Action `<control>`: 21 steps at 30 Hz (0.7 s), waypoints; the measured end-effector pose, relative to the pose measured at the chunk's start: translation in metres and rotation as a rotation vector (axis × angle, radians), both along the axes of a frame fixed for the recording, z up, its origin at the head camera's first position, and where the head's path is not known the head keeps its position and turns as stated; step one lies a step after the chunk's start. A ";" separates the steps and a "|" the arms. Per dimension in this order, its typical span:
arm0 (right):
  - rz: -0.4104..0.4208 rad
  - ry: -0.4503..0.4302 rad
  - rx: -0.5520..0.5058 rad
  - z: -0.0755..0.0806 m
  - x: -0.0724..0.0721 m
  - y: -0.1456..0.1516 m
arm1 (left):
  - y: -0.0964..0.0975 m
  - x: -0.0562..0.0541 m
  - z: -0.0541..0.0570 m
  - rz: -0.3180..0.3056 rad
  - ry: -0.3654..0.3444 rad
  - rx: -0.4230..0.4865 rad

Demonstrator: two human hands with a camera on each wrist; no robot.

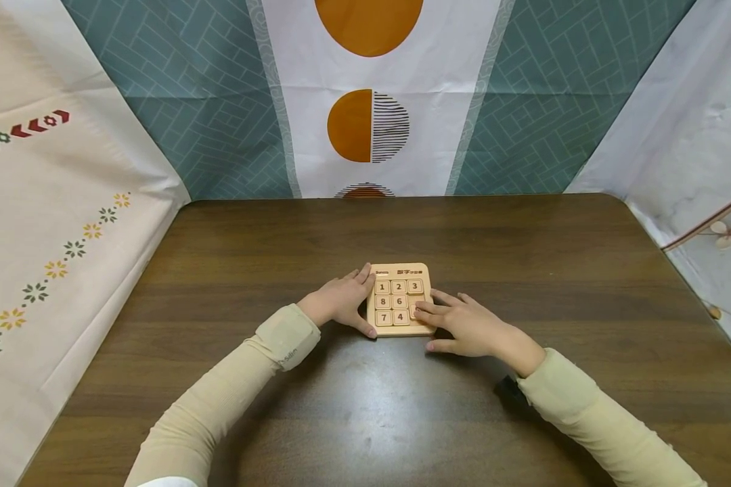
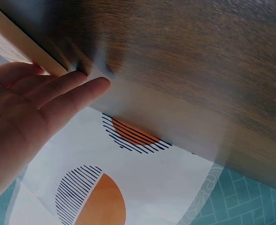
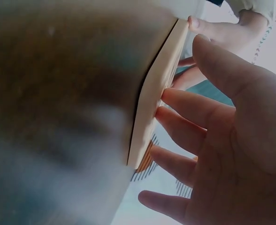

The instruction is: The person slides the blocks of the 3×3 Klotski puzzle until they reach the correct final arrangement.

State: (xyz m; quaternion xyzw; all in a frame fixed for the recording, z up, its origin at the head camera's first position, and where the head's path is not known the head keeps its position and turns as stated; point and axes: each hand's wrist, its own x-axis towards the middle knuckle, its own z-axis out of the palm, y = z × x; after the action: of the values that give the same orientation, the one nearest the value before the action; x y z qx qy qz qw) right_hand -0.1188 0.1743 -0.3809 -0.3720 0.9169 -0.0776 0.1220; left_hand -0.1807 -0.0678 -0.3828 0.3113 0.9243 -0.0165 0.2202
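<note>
A wooden number slide puzzle [image 1: 392,268] lies flat on the brown table. Its tiles read 1, 2, 3, then 8, 6 and a gap, then 7, 4 and a tile [image 1: 413,312] partly covered by fingers. My left hand [image 1: 346,299] rests along the puzzle's left side, thumb at the near corner and extended fingers at the far end. In the left wrist view those fingers touch the frame's edge [image 2: 30,43]. Fingertips of my right hand [image 1: 472,327] touch the lower right tile; its thumb lies off the near right corner. The right wrist view shows these fingers spread.
The dark wooden table [image 1: 268,237] extends around the puzzle. Behind it hangs a patterned cloth [image 1: 438,135], with pale cloths at both sides. A small black object [image 1: 512,391] shows by the right wrist cuff.
</note>
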 end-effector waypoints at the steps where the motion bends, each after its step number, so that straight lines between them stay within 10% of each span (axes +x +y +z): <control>1: 0.009 0.003 -0.001 0.000 0.001 0.000 | 0.000 0.000 0.000 0.001 -0.001 0.002; 21: 0.046 0.022 0.009 0.002 -0.014 -0.018 | 0.000 0.001 0.001 0.004 0.000 0.005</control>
State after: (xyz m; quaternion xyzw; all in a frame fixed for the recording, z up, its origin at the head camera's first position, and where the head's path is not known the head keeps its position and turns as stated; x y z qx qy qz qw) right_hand -0.1326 0.1562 -0.3787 -0.3933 0.9097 -0.0668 0.1154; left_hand -0.1796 -0.0673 -0.3821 0.3101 0.9250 -0.0137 0.2192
